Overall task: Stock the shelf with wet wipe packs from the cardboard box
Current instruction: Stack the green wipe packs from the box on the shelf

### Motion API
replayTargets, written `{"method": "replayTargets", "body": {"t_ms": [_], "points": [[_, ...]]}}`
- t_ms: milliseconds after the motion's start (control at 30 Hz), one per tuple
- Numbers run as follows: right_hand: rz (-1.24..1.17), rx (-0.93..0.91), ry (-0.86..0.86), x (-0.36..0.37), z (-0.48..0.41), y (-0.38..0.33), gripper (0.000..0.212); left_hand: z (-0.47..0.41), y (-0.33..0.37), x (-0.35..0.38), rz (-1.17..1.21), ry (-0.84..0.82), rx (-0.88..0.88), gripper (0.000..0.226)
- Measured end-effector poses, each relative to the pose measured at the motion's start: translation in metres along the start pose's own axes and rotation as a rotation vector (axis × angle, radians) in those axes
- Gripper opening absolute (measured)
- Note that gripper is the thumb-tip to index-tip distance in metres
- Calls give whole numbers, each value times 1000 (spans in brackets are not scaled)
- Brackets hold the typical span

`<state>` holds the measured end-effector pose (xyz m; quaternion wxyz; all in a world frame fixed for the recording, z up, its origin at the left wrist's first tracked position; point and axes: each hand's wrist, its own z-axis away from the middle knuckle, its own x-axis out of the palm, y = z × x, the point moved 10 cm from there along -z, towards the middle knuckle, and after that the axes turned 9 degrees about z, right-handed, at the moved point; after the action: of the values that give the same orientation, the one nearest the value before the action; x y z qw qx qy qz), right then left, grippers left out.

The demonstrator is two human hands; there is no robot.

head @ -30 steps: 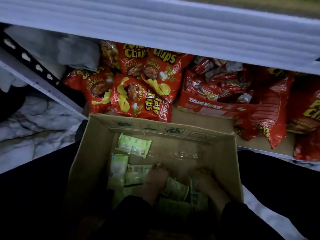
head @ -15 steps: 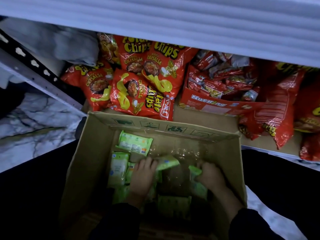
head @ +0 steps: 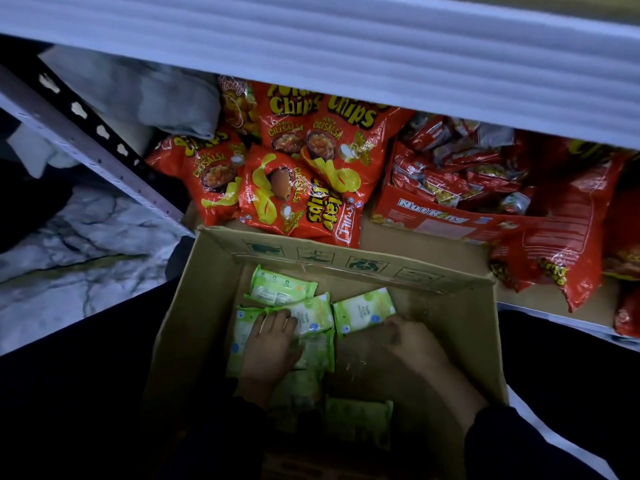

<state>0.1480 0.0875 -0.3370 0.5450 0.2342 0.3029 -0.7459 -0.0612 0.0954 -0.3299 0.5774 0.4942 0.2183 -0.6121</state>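
The fingers point(head: 277, 318) of the left hand point(head: 273, 344) lie fairly straight and spread, pressed flat on the end of a wipe pack point(head: 313, 320). We see nothing held in them. The fingers of the right hand point(head: 412, 341) are curled at the near corner of a second pack point(head: 363, 310), but in this dim light we cannot tell whether they pinch it or only touch it.

Both packs lie on a loose heap of other packs point(head: 278, 289) in the bottom of the cardboard box point(head: 464, 327). The box stands just in front of the shelf point(head: 415, 251).

On the shelf we find chip bags point(head: 301, 202) and a red carton point(head: 433, 220) of snack packets, with a bare strip near the front edge. No wipe packs show there.

We judge the step in hand to be the pick-up: gathering packs inside the box. The next move calls for a sure grip on each pack, a lift clear of the box's far wall, and a short reach forward to the bare strip, without shoving the chip bags.
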Motion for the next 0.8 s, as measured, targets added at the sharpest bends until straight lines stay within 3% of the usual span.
{"method": "replayTargets", "body": {"t_ms": [67, 133, 267, 367, 567, 667, 800], "points": [[181, -107, 10, -1, -10, -16, 57, -12, -8, 3, 53, 1, -70, 84], [313, -197, 39, -1, -21, -32, 64, -19, -12, -8, 16, 60, -105, 99], [494, -305, 86, 3, -45, -54, 71, -29, -19, 4, 91, -49, -202, 79], [596, -320, 28, 16, -63, -56, 85, -39, -19, 15, 61, -55, -179, 78], [531, -274, 158, 14, -60, -42, 90, -51, -22, 35, 98, -174, -102, 92], [354, -135, 63, 26, -51, -9, 66, -49, -27, 40, 213, -242, -112, 93], [97, 52, 29, 38, -36, 35, 68, -44, -35, 41, 325, -269, -159, 93]]}}
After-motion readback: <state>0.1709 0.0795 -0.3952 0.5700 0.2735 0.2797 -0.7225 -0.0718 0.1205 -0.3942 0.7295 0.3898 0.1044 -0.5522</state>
